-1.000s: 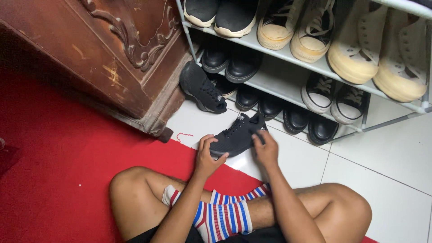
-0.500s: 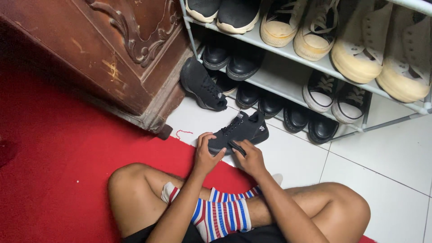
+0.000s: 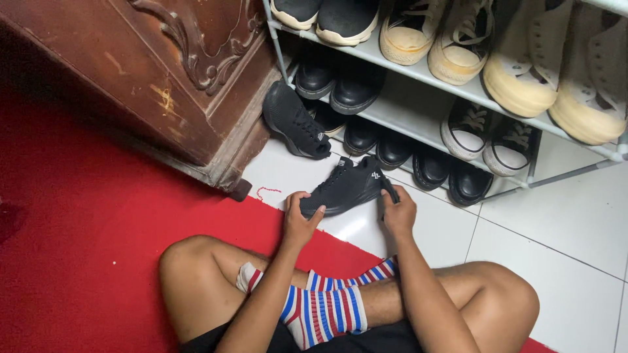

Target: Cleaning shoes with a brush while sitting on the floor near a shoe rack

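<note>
I sit cross-legged in striped socks [image 3: 324,314] at the edge of the red carpet [image 3: 85,261]. My left hand [image 3: 299,222] grips the toe of a black sneaker [image 3: 345,189], fingers curled around it; my right hand [image 3: 398,212] pinches its heel. The sneaker sits over the white tiled floor [image 3: 556,242]. Beyond, another black sneaker [image 3: 296,127] leans beside the shoe rack [image 3: 418,127], right of a carved wooden cabinet [image 3: 163,78].

Black sneaker [image 3: 345,189] between left hand [image 3: 298,224] and right hand [image 3: 398,214]
</note>
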